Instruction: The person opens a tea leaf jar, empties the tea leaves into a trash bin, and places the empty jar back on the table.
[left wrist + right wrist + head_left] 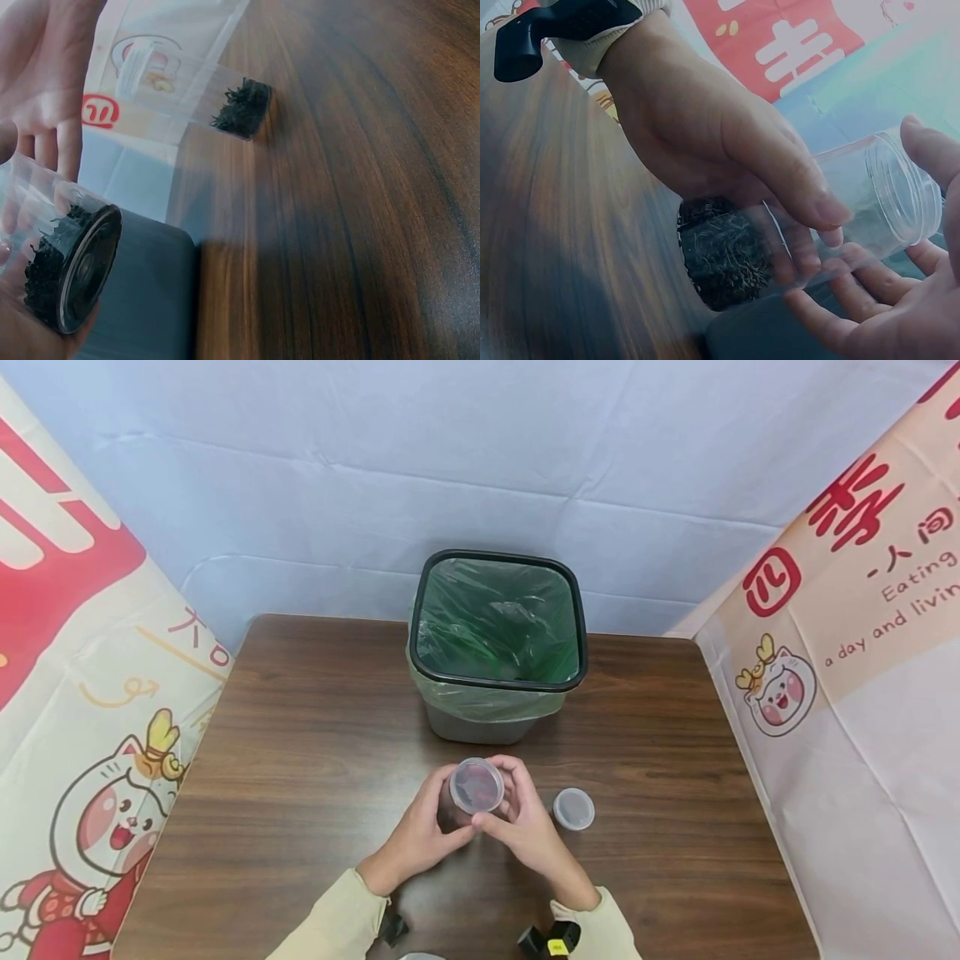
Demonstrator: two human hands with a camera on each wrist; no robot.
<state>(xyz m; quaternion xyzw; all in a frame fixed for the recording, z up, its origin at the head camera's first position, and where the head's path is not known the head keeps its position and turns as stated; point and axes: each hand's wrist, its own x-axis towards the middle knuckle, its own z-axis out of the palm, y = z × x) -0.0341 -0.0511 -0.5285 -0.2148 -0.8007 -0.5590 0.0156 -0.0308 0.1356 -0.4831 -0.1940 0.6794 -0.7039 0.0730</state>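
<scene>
Both hands hold a clear plastic jar (477,787) upright just in front of the bin, above the table. Dark, thin shredded strands (724,259) fill its lower part, over a dark-looking base (90,270). The left hand (420,833) wraps round the body of the jar, its thumb along the side in the right wrist view. My right hand (525,827) is at the other side near the threaded rim (904,191), thumb and fingers curved about it. A second clear jar (573,809) with similar dark strands stands on the table to the right of the right hand.
A grey bin (480,727) with a black rim and green liner stands at the table's back middle. Printed cloths hang left and right, with a pale cloth behind. A white edge (422,956) shows at the front of the table (315,760).
</scene>
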